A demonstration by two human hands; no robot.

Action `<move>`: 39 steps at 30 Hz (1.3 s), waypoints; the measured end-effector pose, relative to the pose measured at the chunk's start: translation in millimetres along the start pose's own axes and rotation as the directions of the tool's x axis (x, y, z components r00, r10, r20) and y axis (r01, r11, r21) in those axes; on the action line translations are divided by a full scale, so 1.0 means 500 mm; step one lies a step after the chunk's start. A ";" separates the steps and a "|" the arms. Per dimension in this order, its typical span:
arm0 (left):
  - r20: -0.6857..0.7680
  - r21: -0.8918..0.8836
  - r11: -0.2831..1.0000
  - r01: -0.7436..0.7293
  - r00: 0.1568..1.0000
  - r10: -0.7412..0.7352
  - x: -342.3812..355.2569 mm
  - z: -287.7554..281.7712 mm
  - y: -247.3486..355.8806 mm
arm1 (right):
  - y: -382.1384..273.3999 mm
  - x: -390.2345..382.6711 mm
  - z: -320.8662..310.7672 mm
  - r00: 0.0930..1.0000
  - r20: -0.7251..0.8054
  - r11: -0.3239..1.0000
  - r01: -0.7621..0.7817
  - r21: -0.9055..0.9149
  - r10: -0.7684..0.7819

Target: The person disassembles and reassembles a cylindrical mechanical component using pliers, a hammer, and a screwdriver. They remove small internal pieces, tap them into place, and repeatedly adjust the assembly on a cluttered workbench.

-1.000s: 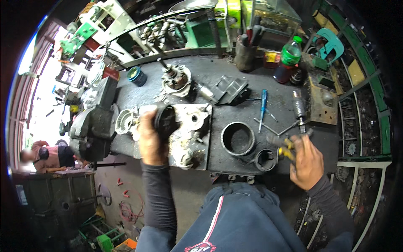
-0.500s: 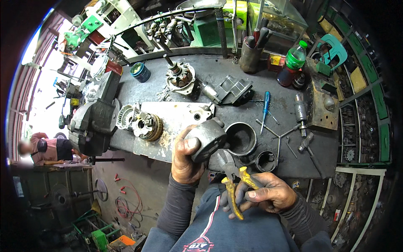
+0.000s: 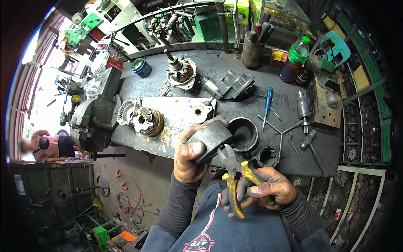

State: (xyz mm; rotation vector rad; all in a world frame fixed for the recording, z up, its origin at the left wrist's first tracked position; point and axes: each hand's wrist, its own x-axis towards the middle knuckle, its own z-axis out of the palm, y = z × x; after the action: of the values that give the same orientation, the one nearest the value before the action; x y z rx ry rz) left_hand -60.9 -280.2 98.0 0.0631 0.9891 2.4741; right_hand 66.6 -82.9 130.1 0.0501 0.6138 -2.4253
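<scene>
My left hand (image 3: 187, 163) is wrapped round a dark grey cup-shaped metal cover (image 3: 212, 136), holding it tilted above the bench's front edge. In my right hand (image 3: 273, 190) is a pair of cutting pliers (image 3: 231, 161) with worn yellow handles, which stand apart between my fingers. The pliers' jaws are up at the cover's lower right edge; whether they grip anything there I cannot tell. Just beyond the cover, an open metal cylinder (image 3: 255, 140) stands on the bench, with a smaller dark ring-shaped part (image 3: 268, 157) nearer to my right hand.
On the dark bench (image 3: 294, 161) lie a copper-wound rotor (image 3: 147, 122), a finned rotor assembly (image 3: 182, 75), a black finned housing (image 3: 235, 87), a blue screwdriver (image 3: 267, 103), a three-armed wrench (image 3: 280, 136) and a hammer (image 3: 310, 147). A green-capped bottle (image 3: 296, 56) stands behind; a vise (image 3: 94, 122) sits left.
The cover in my left hand has turned slightly, showing more of its side. The pliers' jaws have come up closer to its edge. The whole view has shifted a little.
</scene>
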 end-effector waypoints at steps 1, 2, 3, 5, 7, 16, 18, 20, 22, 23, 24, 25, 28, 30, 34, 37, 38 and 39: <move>-0.002 -0.003 1.000 0.008 1.000 -0.008 0.000 -0.001 0.000 | 0.000 -0.001 -0.001 1.000 -0.004 1.000 -0.001 0.009 0.001; 0.008 -0.004 1.000 0.022 1.000 -0.022 0.001 -0.002 -0.001 | 0.000 -0.002 -0.002 1.000 -0.002 1.000 0.003 0.025 -0.003; 0.002 -0.002 1.000 0.021 1.000 -0.021 0.001 -0.003 -0.002 | 0.000 -0.003 -0.002 1.000 -0.007 1.000 0.004 0.024 -0.004; 0.014 0.007 1.000 0.026 1.000 -0.026 0.002 -0.005 -0.003 | 0.001 -0.003 -0.004 1.000 -0.002 0.999 0.018 0.036 -0.018; -0.004 0.098 0.995 0.003 1.000 -0.002 0.004 -0.005 -0.004 | 0.002 -0.004 -0.005 1.000 -0.005 0.999 0.011 0.032 -0.011; 0.110 0.054 0.999 -0.005 0.994 -0.001 0.011 -0.008 0.005 | 0.019 -0.005 -0.018 1.000 0.003 0.996 0.008 0.091 -0.009; 0.148 0.064 0.998 -0.022 0.989 0.012 0.014 -0.014 0.004 | 0.024 -0.002 -0.015 1.000 0.006 0.992 0.011 0.125 -0.012; 0.200 0.074 0.996 -0.050 0.979 0.034 0.019 -0.022 0.000 | 0.031 0.003 -0.007 0.999 0.005 0.976 0.036 0.213 -0.038; 0.220 0.062 0.996 -0.058 0.975 0.043 0.022 -0.030 -0.007 | 0.041 0.008 0.003 0.997 -0.074 0.983 0.029 0.181 -0.016; 0.231 0.055 0.996 -0.066 0.972 0.052 0.025 -0.033 -0.008 | 0.044 0.009 0.006 0.997 -0.064 0.981 0.045 0.187 -0.034; 0.144 0.090 0.993 -0.075 0.988 0.062 0.028 -0.037 -0.009 | 0.047 0.013 0.006 0.988 -0.153 0.981 0.061 0.182 -0.033; 0.056 0.124 0.989 -0.083 0.996 0.076 0.032 -0.040 -0.005 | 0.048 0.017 0.004 0.981 -0.188 0.980 0.085 0.182 -0.050; -0.058 0.199 0.967 -0.161 0.983 0.176 0.048 -0.050 0.022 | 0.044 0.015 -0.010 0.906 -0.415 0.990 0.029 -0.137 -0.084; 0.017 0.260 0.947 -0.188 0.982 0.190 0.053 -0.055 0.045 | 0.044 0.012 -0.017 0.923 -0.376 0.908 -0.082 -0.411 -0.086; -0.088 0.230 0.969 -0.089 0.990 0.112 0.052 -0.053 0.038 | 0.048 0.000 -0.016 0.907 -0.346 0.826 0.002 -0.563 -0.238; -0.063 -0.005 1.000 0.020 0.998 -0.021 0.042 -0.052 0.011 | 0.039 -0.044 -0.045 0.817 -0.452 0.723 -0.064 -0.688 -0.358; -0.073 -0.067 0.995 0.076 0.994 -0.081 0.036 -0.052 0.005 | 0.028 -0.073 -0.067 0.736 -0.513 0.641 -0.140 -0.755 -0.442; -0.008 -0.174 0.976 0.134 0.990 -0.138 0.038 -0.054 -0.001 | 0.036 -0.102 -0.090 0.547 -0.562 0.524 -0.243 -0.816 -0.620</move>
State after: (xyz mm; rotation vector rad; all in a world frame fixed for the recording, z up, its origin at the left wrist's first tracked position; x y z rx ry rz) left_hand -83.2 -288.8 75.4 -0.0832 0.7555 2.4274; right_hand 113.1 -46.6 92.0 0.8026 2.3369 -1.8782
